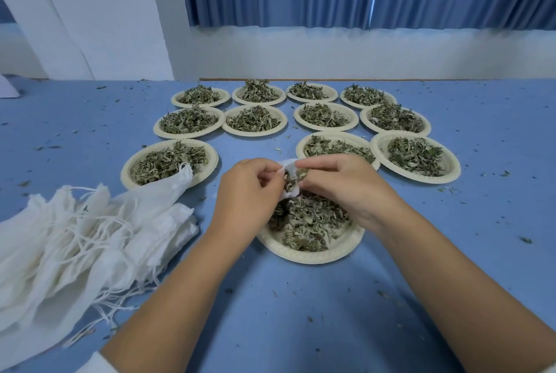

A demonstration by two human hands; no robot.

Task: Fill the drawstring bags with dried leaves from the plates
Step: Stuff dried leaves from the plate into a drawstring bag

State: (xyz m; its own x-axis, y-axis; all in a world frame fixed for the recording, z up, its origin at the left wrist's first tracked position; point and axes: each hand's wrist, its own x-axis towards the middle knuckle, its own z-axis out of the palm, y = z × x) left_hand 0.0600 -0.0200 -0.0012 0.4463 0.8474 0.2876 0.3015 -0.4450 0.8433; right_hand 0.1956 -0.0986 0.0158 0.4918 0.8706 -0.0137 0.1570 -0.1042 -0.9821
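Head view: a small white drawstring bag (289,189) is held between both hands just above the near plate (316,255), over its heap of dried leaves (310,222). The bag stands roughly upright, its long axis running up and down, its open mouth pointing up and away from the person and its closed end hanging toward the heap. The left hand (246,189) has curled fingers pinching the bag's left edge. The right hand (337,183) pinches a tuft of dried leaves at the right side of the mouth. Eleven more leaf-filled plates sit in rows farther back on the blue table (301,327). A pile of empty bags (90,237) lies at the near left, one overlapping the rim of the left plate (207,168).
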